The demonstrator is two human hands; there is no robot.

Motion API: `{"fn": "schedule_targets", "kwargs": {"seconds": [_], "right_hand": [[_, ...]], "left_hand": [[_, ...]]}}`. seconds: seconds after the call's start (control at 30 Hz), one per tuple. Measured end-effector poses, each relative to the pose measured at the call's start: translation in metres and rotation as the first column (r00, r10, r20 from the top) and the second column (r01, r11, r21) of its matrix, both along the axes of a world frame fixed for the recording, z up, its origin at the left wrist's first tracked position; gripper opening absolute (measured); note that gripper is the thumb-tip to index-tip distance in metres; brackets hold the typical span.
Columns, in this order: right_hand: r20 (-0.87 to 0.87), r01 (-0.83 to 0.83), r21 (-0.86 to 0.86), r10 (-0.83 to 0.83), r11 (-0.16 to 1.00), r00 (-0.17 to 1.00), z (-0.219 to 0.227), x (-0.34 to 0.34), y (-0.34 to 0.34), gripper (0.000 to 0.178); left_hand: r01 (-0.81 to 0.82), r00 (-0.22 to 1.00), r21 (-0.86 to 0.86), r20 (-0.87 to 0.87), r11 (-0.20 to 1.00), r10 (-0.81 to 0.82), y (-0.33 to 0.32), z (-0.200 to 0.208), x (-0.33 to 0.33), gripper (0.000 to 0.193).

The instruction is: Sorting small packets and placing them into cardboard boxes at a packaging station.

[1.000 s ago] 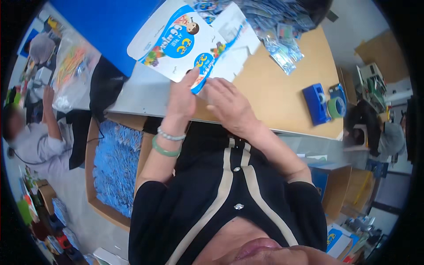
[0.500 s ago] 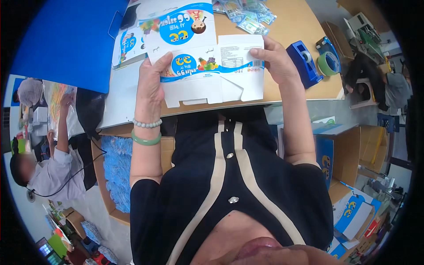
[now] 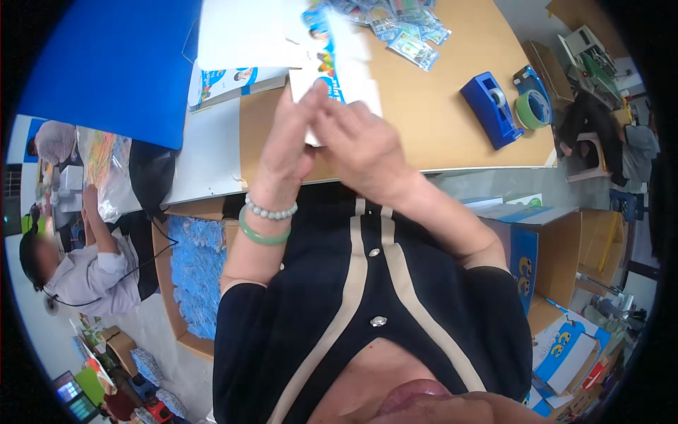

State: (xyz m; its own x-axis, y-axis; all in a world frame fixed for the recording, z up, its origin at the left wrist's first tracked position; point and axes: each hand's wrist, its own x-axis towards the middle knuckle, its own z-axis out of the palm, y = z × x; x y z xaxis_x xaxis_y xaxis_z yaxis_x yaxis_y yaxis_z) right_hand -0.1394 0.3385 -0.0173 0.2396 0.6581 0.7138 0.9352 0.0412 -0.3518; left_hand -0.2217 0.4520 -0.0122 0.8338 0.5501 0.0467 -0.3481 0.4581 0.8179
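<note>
A printed white-and-blue cardboard carton (image 3: 244, 34), partly unfolded, is held over the table and blurred by motion. Its large white panel faces up toward the far left, and a narrow side with fruit pictures runs between my hands. My left hand (image 3: 284, 138) grips the near end, its thumb along the edge. Close against it, my right hand (image 3: 364, 145) has bent fingers on the carton's near end; its fingertips are partly hidden and smeared. Below the carton lie more flat printed cartons (image 3: 236, 83).
Small clear-and-blue sachets (image 3: 413, 49) lie at the table's far side. A blue tape dispenser (image 3: 491, 109) and green tape roll (image 3: 532, 107) stand right. A blue panel (image 3: 106, 67) covers the far left. Beside me are a box of blue packets (image 3: 194, 275) and a seated co-worker (image 3: 92, 272).
The carton has turned from its printed face to a white panel. My right hand has left its right edge and moved left, next to my left hand.
</note>
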Motion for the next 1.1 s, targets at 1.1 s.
{"fn": "schedule_targets", "kwargs": {"seconds": [1.1], "right_hand": [[-0.614, -0.318, -0.253, 0.102, 0.914, 0.783, -0.002, 0.115, -0.002, 0.070]], "left_hand": [[0.541, 0.756, 0.166, -0.526, 0.825, -0.390, 0.094, 0.008, -0.033, 0.043]]}}
